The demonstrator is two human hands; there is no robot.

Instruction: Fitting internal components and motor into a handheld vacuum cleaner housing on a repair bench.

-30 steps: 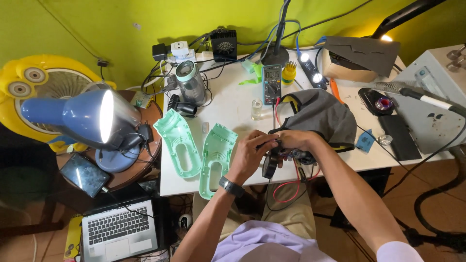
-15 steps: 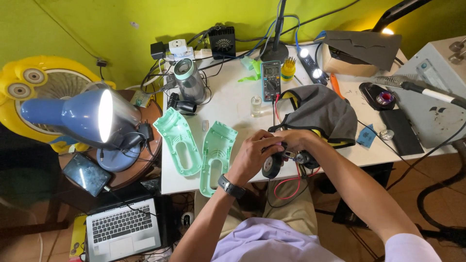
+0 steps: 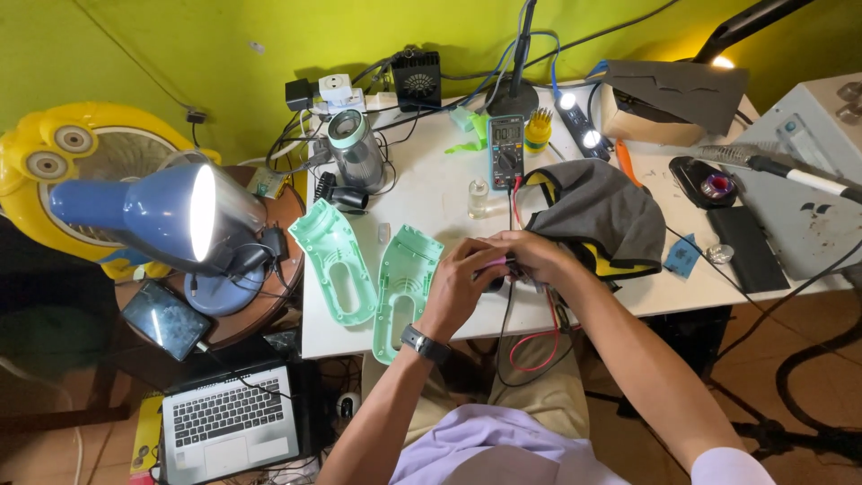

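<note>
Small dark part (image 3: 492, 280), orientation unclear

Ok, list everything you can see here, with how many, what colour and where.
plastic shell halves: 2, mint green, table left
multimeter: 1, teal, table back
cloth: 1, grey and yellow, right of the hands
desk lamp: 1, blue, lit, left
fan: 1, yellow, far left
laptop: 1, silver, bottom left
phone: 1, dark, beside lamp
small dark part: 1, between both hands
wires: red and black, hanging off table edge
left hand: on the part
right hand: on the part
</note>
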